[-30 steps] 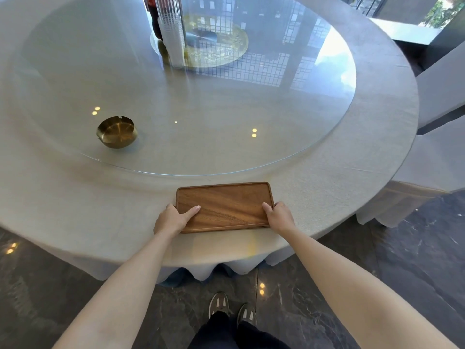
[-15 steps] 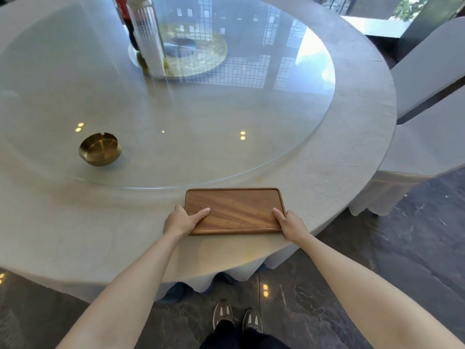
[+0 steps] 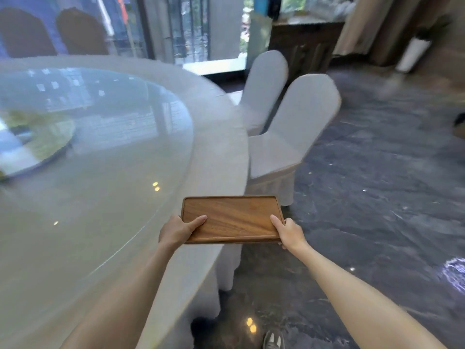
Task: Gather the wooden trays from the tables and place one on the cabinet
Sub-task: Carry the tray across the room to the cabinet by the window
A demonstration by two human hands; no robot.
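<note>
A rectangular wooden tray (image 3: 232, 217) with a raised rim is held level in the air, over the right edge of the round table (image 3: 216, 137) and partly over the floor. My left hand (image 3: 177, 230) grips its left short end, thumb on top. My right hand (image 3: 289, 233) grips its right short end the same way. A dark wooden cabinet (image 3: 302, 44) stands far back at the right, blurred.
The round table carries a glass turntable (image 3: 100, 157). Two chairs in white covers (image 3: 294, 132) stand right of the table, just beyond the tray. Dark marble floor (image 3: 377, 197) spreads to the right. Windows and brown chairs (image 3: 80, 31) are at the back.
Both hands lifted the tray off the table edge. The view swung right, so the table now lies to the left and the chairs, floor and cabinet have come into sight.
</note>
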